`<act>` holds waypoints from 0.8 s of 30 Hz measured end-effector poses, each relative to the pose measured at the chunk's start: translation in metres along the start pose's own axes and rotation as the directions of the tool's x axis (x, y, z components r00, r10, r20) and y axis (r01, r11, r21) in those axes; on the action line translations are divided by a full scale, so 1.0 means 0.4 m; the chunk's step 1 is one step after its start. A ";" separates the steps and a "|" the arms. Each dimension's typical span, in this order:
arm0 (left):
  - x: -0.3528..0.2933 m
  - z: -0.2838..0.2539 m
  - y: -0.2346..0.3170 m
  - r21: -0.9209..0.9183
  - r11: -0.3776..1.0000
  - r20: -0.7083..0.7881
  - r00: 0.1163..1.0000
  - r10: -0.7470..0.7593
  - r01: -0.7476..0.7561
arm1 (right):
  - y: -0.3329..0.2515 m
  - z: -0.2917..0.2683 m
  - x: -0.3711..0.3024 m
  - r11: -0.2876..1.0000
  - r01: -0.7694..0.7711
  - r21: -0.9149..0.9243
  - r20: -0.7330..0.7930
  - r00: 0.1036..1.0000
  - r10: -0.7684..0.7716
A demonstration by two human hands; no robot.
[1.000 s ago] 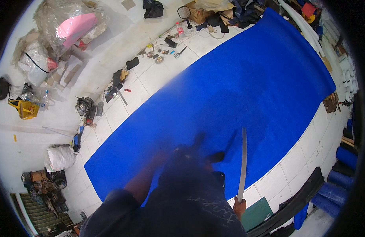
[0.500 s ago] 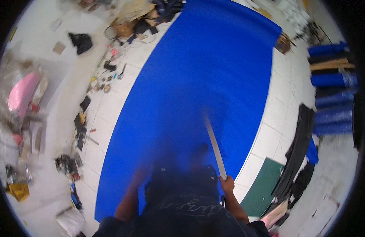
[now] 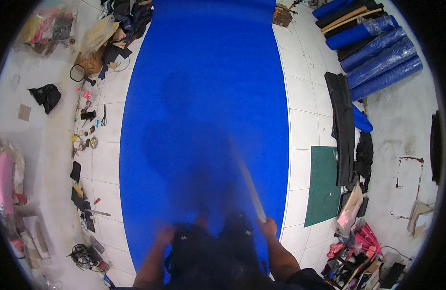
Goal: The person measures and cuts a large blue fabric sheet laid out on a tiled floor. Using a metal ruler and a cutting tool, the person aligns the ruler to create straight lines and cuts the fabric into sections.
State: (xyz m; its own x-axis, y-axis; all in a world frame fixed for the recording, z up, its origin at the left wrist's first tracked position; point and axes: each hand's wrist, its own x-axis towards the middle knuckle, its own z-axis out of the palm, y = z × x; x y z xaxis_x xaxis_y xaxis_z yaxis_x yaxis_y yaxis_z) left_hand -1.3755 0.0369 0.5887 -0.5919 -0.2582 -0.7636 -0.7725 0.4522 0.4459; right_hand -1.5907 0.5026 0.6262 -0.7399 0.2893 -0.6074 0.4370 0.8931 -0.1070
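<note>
My right hand [image 3: 267, 226] is closed round the near end of a long, thin ruler [image 3: 251, 188], which looks like metal. The ruler slants up and to the left above a wide sheet of blue material [image 3: 203, 58], and its far tip is smeared by motion. Beside my left thigh is my left hand [image 3: 166, 234], its fingers too blurred to make out. The blue sheet lies unrolled lengthwise on the white tiled floor, with my shadow across it. My legs cover part of its near end.
Scissors [image 3: 103, 115] and small items line the left wall. At right lie a green mat [image 3: 321, 186] and a long dark roll [image 3: 340, 128]. Wrapped blue rolls [image 3: 377, 55] are stacked farther up. Pink and dark clutter [image 3: 360, 246] sits at lower right.
My view has turned, so the blue sheet now runs nearly straight away from me. The ruler stays in my right hand, which appears slightly farther left.
</note>
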 end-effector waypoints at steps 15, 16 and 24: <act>-0.045 0.509 0.079 0.248 0.966 0.016 0.996 -0.083 0.076 | 0.315 0.593 0.288 0.948 0.047 0.314 -0.177 0.984 0.010; -0.053 0.527 0.073 0.288 0.953 0.043 0.993 -0.111 0.094 | 0.345 0.640 0.317 0.924 0.050 0.378 -0.154 0.988 0.010; -0.038 0.631 -0.001 0.503 0.862 0.115 0.983 -0.144 0.067 | 0.455 0.939 0.544 0.963 0.081 0.256 -0.179 0.983 -0.035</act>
State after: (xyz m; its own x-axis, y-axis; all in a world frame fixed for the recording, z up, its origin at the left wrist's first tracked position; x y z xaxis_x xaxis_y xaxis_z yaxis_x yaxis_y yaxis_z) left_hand -1.3081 0.2562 0.4824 -0.4440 -0.2203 -0.8685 -0.5899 0.8015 0.0982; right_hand -1.4801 0.5987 0.1789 -0.8342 0.3152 -0.4525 0.4923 0.7953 -0.3537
